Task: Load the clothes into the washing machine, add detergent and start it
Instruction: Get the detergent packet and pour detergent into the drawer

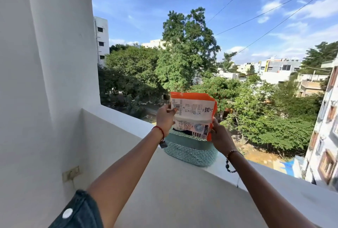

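Observation:
An orange and white detergent packet (193, 114) is held upright above a teal woven basket (190, 152) that stands on the balcony parapet. My left hand (165, 118) grips the packet's left edge near the barcode. My right hand (219, 136) grips its lower right corner. The packet's top looks torn and open. Something dark shows inside the basket behind the packet. No washing machine or clothes are in view.
The white parapet ledge (128, 123) runs from the left wall to the right edge, with a drop to the street beyond. A white pillar (45, 63) rises on the left. A wall switch plate (71, 173) with a cord sits low on the inner wall.

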A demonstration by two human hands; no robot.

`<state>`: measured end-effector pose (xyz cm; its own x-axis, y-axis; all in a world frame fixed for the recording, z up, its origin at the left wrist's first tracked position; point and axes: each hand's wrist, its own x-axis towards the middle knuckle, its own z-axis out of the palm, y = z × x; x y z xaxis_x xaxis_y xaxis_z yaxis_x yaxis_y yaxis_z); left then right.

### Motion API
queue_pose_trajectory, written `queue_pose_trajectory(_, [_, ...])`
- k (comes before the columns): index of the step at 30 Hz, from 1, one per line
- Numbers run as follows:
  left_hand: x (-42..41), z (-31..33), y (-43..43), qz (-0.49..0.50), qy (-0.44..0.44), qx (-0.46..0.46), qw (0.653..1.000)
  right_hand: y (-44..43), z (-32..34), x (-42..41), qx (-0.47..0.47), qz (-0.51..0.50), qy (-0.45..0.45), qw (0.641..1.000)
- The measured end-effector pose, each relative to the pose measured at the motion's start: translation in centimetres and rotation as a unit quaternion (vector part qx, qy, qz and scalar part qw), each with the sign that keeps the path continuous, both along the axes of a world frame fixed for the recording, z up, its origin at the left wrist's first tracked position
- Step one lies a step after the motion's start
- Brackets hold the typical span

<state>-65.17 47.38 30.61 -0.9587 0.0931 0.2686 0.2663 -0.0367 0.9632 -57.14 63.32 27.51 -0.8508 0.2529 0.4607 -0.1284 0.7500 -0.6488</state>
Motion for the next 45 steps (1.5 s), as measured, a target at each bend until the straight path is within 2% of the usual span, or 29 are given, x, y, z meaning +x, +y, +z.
queue_pose_trajectory(4, [-1.1, -2.4, 0.2, 0.031, -0.04, -0.023, 0.998, 0.1, -1.7, -1.3, 0.032, -0.027, -0.037, 0.998])
queue_pose_trajectory(7, [-1.2, -3.4, -0.8, 0.044, -0.064, -0.041, 0.996, -0.5, -2.0, -0.9, 0.006, -0.08, -0.029, 0.996])
queue_pose_trajectory(14, [2.4, -3.3, -6.1, 0.049, -0.038, -0.06, 0.996, -5.8, -2.6, 2.4, -0.053, -0.087, 0.087, 0.991])
queue_pose_trajectory(18, [6.7, -4.0, -12.9, -0.001, -0.06, -0.028, 0.998, -13.2, -4.0, 5.5, -0.048, -0.003, 0.119, 0.992])
queue_pose_trajectory(23, [17.3, -6.9, -23.7, 0.034, -0.049, -0.033, 0.998, -25.4, -7.4, 10.9, -0.031, 0.162, 0.097, 0.981])
queue_pose_trajectory(27, [26.4, -11.4, -34.0, 0.111, -0.085, 0.004, 0.99, -35.3, -11.3, 17.2, -0.039, 0.285, 0.026, 0.957])
queue_pose_trajectory(32, [37.7, -17.8, -46.6, 0.209, -0.14, 0.028, 0.967, -46.2, -17.5, 25.2, -0.027, 0.39, -0.09, 0.916])
queue_pose_trajectory(37, [46.9, -24.7, -56.2, 0.329, -0.206, -0.041, 0.921, -54.9, -22.4, 31.0, -0.02, 0.454, -0.163, 0.876])
queue_pose_trajectory(40, [50.3, -28.2, -59.8, 0.417, -0.244, -0.146, 0.863, -58.5, -24.3, 32.3, -0.015, 0.485, -0.173, 0.857])
queue_pose_trajectory(45, [51.8, -30.8, -62.2, 0.519, -0.258, -0.199, 0.79, -62.8, -27.2, 32.1, 0.014, 0.48, -0.213, 0.851])
